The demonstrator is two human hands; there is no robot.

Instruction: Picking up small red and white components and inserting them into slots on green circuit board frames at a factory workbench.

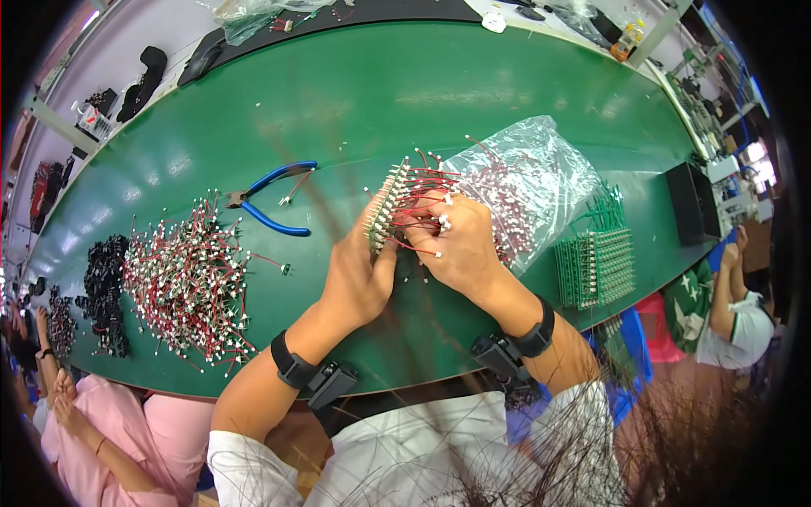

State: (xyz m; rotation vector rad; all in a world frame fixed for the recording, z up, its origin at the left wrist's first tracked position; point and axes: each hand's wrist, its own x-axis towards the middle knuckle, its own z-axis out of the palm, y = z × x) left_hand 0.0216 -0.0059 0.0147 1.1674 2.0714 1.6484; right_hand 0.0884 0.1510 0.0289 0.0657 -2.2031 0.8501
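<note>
My left hand (355, 272) is closed around a panel of small circuit boards (389, 203), tilted up over the table. Red wires (429, 180) with white plugs fan out from the panel toward the right. My right hand (463, 249) is closed beside it, with wires and white plugs among its fingers; its fingertips are partly hidden. Right behind that hand lies a clear plastic bag (545, 156) full of red wires with white plugs. Cutting pliers with blue handles (275, 223) rest to the left of my hands, jaws pointing left.
Left on the green table (372, 93) are a large heap of wired boards (186, 287) and a black heap of small parts (106, 287). A stack of green board panels (596, 269) stands at right, near a black box (693, 203). Other people sit at both sides.
</note>
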